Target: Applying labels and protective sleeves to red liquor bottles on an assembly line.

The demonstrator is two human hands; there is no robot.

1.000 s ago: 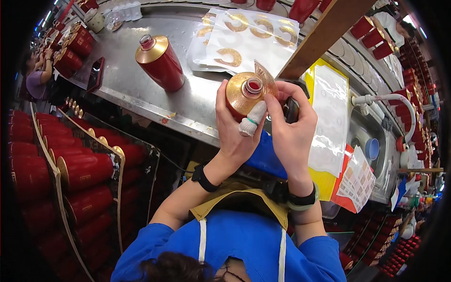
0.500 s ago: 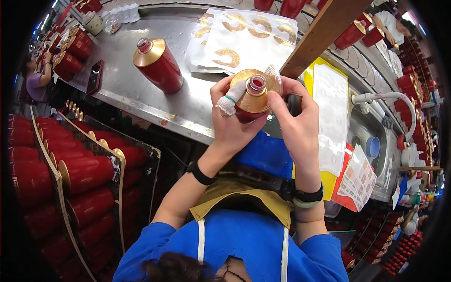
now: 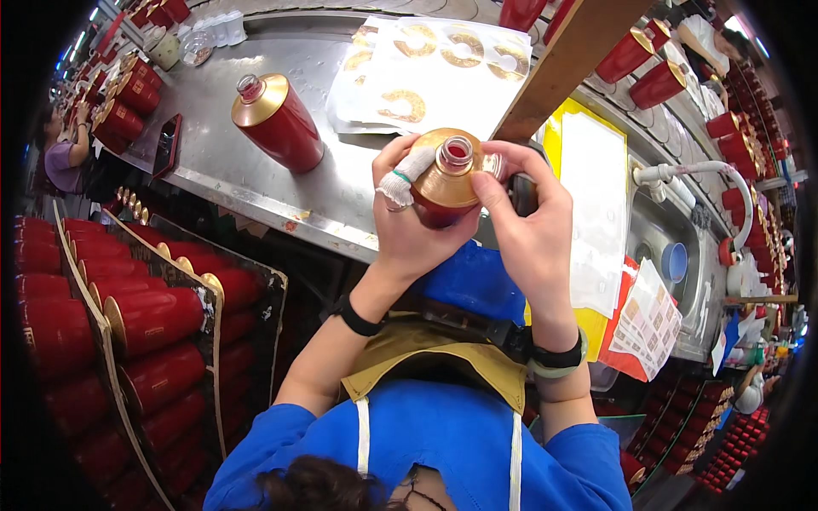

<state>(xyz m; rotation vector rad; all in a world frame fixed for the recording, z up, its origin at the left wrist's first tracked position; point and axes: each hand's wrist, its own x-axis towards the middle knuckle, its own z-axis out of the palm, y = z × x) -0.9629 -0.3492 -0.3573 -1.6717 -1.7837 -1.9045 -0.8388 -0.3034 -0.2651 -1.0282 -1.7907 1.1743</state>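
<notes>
**Held bottle [image 3: 447, 183] in front of you, over the near bench edge; step looks like seating a curved piece on its gold shoulder**

Largest first. Steel bench [image 3: 196, 128] runs across your front. Rack [image 3: 92, 294] on your left: divided, loaded with red bottles [image 3: 162, 315] on their sides, gold ends showing. Sink [image 3: 652, 230] on your right: blue cup [image 3: 674, 262] in it; can't tell what the cup holds.

White sheet [image 3: 464, 85] lies on the bench beyond your hands, carrying gold C-shaped labels [image 3: 462, 60]. Second bottle [image 3: 277, 128] stands on the bench to the left, uncapped, gold-shouldered. Held one is uncapped too; contents of either not readable.

Left hand [image 3: 417, 234]: wrapped around the held bottle, white finger sleeve [image 3: 405, 175] lying against the shoulder. Right hand [image 3: 537, 213]: thumb and forefinger pinching a pale curved piece [image 3: 491, 163] at the shoulder's right side. Can't tell how much of it is stuck down.

My read: next move calls for steady left support, the curve centred on the neck, then smoothing around. Skew or a crease is the risk.
</notes>
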